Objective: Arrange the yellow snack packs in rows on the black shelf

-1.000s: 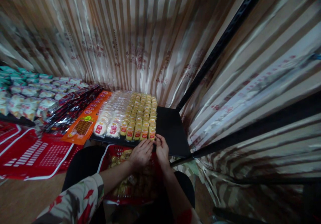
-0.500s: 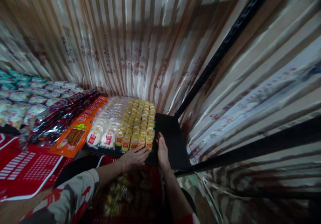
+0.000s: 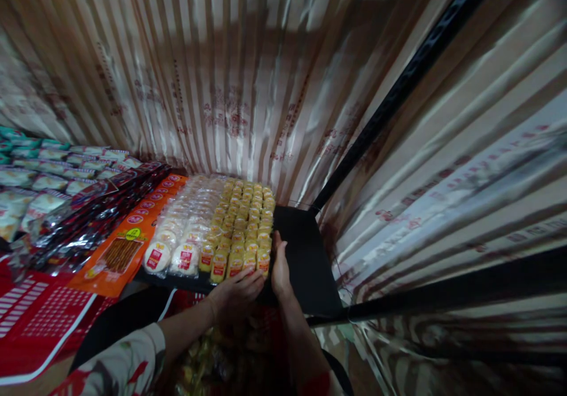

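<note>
Rows of small yellow wrapped snack cakes [image 3: 241,224] stand packed together on a black shelf [image 3: 305,260]. At their front edge lies my left hand [image 3: 237,292], its fingers stretched out and touching the front packs. My right hand [image 3: 280,269] is upright along the right side of the rows, flat, with its fingers extended against or very near the end packs. Left of the yellow cakes are rows of round white wrapped cakes [image 3: 185,257] with red labels. Below my forearms, more yellow packs [image 3: 199,357] show dimly in a red container.
A large orange snack bag [image 3: 119,254] leans beside the white cakes. Farther left are dark shiny packets [image 3: 88,213] and several white bags [image 3: 48,180]. A red basket [image 3: 48,319] sits at lower left. Striped curtain [image 3: 230,77] and black posts [image 3: 376,112] bound the shelf.
My right hand has moved left, closer against the side of the yellow rows. My left hand stays at the front packs. The view has shifted slightly.
</note>
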`<state>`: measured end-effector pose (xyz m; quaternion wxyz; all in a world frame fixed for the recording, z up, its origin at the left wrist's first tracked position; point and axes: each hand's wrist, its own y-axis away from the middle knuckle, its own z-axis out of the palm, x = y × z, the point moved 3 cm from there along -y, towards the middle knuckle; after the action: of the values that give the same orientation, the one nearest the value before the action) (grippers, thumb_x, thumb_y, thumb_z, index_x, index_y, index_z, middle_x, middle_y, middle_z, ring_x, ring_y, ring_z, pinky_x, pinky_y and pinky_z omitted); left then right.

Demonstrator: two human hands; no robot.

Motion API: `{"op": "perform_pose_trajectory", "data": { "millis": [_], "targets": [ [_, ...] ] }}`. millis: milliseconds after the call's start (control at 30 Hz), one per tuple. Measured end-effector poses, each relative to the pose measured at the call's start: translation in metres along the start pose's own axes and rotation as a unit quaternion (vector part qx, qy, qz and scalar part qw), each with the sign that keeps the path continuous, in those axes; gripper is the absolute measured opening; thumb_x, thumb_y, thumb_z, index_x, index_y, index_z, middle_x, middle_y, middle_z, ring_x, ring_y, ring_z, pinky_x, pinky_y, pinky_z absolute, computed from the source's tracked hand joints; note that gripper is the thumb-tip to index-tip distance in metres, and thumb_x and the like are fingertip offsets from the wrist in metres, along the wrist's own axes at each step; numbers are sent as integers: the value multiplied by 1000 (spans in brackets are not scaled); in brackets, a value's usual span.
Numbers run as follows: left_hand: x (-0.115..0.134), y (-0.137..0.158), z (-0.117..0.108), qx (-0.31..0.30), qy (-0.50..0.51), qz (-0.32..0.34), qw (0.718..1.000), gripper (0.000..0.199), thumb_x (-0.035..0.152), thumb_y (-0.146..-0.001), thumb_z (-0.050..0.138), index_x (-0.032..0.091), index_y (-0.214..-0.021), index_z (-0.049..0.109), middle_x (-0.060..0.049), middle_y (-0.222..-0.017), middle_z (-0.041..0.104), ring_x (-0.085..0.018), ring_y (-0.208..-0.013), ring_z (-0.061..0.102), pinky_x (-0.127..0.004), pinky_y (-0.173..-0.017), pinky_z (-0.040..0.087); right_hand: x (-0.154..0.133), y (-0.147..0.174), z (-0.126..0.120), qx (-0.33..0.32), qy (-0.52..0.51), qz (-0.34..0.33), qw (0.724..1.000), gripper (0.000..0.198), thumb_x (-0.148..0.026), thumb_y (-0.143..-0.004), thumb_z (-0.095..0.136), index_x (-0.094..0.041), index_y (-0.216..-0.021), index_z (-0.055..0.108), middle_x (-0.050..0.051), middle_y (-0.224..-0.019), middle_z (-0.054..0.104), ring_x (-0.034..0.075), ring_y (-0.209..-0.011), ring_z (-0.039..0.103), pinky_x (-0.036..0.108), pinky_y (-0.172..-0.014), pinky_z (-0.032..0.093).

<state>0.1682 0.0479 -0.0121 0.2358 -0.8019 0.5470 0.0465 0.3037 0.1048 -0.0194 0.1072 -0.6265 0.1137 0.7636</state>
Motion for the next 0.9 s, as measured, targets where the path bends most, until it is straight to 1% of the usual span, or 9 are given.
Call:
{"op": "perform_pose_trajectory", "data": {
  "millis": [100,167,333,433,533,667,733,800,900],
  "targets": [
    [0,0,0,-4,7,-8,1000,46,35,-89,35,11,-125,50,-7,-134,49,-21,-132,31,-39,-110,16,1,-3,6,-38,-15,12,999,69,-69,-82,27,-28,-137,37,-1,-142,38,19,-131,36,37,-107,32],
    [0,0,0,-7,14,-13,1000,48,37,-89,33,11,-126,49,-7,-135,49,-22,-132,29,-40,-111,14,1,-5,8,-51,-25,16,998,68,-68,-83,27,-28,-137,37,-1,-142,39,19,-130,38,36,-106,34],
    [0,0,0,-12,16,-14,1000,49,39,-91,29,12,-126,49,-6,-135,48,-22,-133,27,-42,-111,12,-2,-22,2,12,-44,7,999,67,-68,-83,27,-28,-136,38,-2,-145,34,16,-135,28,36,-110,26],
    [-1,-2,-2,-10,14,-17,1000,48,38,-92,27,13,-125,50,-5,-134,50,-21,-133,27,-42,-111,11,-5,-34,8,-8,-50,7,999,70,-71,-81,24,-28,-134,41,-1,-138,45,18,-130,37,37,-106,32],
    [-1,-2,-3,-15,20,-22,999,47,39,-91,29,14,-124,51,-5,-133,51,-21,-132,28,-41,-110,12,-7,-39,17,-48,-12,-7,999,73,-74,-79,22,-28,-129,49,0,-124,59,20,-121,48,37,-100,40],
    [-1,-2,-1,-18,23,-22,999,46,40,-90,32,16,-124,52,-5,-135,49,-21,-132,28,-41,-109,14,-6,-38,19,-65,8,-5,998,74,-75,-79,20,-28,-126,53,0,-115,65,21,-116,53,38,-97,42],
    [0,-1,1,-15,20,-25,999,46,40,-90,33,16,-125,51,-5,-135,48,-21,-132,28,-40,-109,14,-5,-38,17,-58,11,-12,998,73,-74,-79,22,-28,-125,54,0,-115,65,21,-117,52,38,-99,41],
    [0,-1,2,-12,16,-27,999,47,40,-89,34,16,-126,51,-5,-136,48,-21,-132,28,-39,-109,14,-4,-40,14,-37,10,-24,999,72,-74,-79,24,-27,-126,53,1,-120,62,21,-122,47,38,-102,38],
    [1,-1,3,-9,9,-23,1000,47,41,-89,34,15,-124,52,-5,-135,49,-21,-132,28,-40,-109,14,-4,-49,9,6,-11,-34,999,70,-72,-80,27,-27,-130,48,0,-135,49,19,-132,34,39,-108,28]
  ]
}}
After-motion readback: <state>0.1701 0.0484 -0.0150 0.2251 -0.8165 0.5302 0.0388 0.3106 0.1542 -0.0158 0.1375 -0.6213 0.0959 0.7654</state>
